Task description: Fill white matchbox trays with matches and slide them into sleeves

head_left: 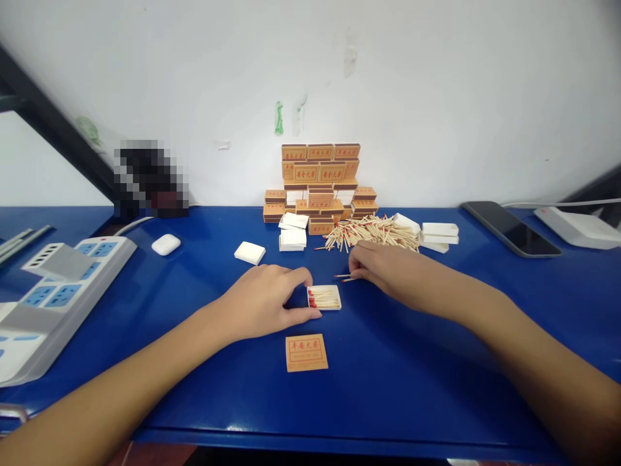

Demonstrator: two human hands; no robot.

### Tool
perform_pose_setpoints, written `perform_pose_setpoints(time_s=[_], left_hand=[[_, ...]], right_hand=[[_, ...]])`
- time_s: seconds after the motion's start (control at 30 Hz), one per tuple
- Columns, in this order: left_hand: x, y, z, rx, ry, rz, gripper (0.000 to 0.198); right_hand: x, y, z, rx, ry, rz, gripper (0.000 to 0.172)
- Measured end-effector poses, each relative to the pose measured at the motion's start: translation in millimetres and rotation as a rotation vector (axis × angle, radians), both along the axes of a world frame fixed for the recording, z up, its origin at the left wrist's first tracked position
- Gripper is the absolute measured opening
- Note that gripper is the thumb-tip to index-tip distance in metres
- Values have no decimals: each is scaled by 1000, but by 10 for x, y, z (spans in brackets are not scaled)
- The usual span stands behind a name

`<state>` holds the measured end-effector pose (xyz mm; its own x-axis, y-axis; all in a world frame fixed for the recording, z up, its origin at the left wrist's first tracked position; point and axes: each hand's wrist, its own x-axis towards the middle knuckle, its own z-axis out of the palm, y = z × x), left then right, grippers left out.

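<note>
My left hand (266, 299) has thumb and index finger around the left end of a small white matchbox tray (340, 299), which lies on the blue table. Red-tipped matches (326, 298) are inside it, heads to the left. To the right of the tray, my right hand (385, 268) pinches two or so loose matches (345, 279), their red heads pointing left. Behind that hand is a heap of loose matches (369, 230). Nearer me lies a flat orange matchbox sleeve (306, 353) with red print.
Stacked orange matchboxes (320, 171) stand against the wall. White trays (293, 233) lie in front, another tray (250, 252) to the left, more trays (440, 231) right of the heap. A power strip (104, 259), white earbud case (165, 244) and phone (509, 226) are at the sides.
</note>
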<state>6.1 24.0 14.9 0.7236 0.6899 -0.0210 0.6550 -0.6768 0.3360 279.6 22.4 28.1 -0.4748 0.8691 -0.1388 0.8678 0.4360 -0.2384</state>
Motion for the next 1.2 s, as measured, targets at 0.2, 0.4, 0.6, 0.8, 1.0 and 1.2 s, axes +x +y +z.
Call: perform_pose_setpoints(time_s=[0.2,0.4,0.6,0.8,1.0,1.2], left_hand=[[-4,1,-11,-2,1,3,38],[-3,1,-16,-5,-10,3,38],[-1,7,-21,-4,-9,3,39],[4,1,-16,0,-2,6,39],[-6,1,-8,-7,-4,5,39],[7,13,-20,1,-14,-1,37]], right_hand=[[9,3,-3,-38,-9,-26,18],[101,12,-17,-37,-2,-14,18],[169,32,-40,-44,58,31,16],[144,53,-66,-70,83,25,13],[113,-5,-49,-103,83,-13,21],[-16,-113,29,-24,193,49,23]])
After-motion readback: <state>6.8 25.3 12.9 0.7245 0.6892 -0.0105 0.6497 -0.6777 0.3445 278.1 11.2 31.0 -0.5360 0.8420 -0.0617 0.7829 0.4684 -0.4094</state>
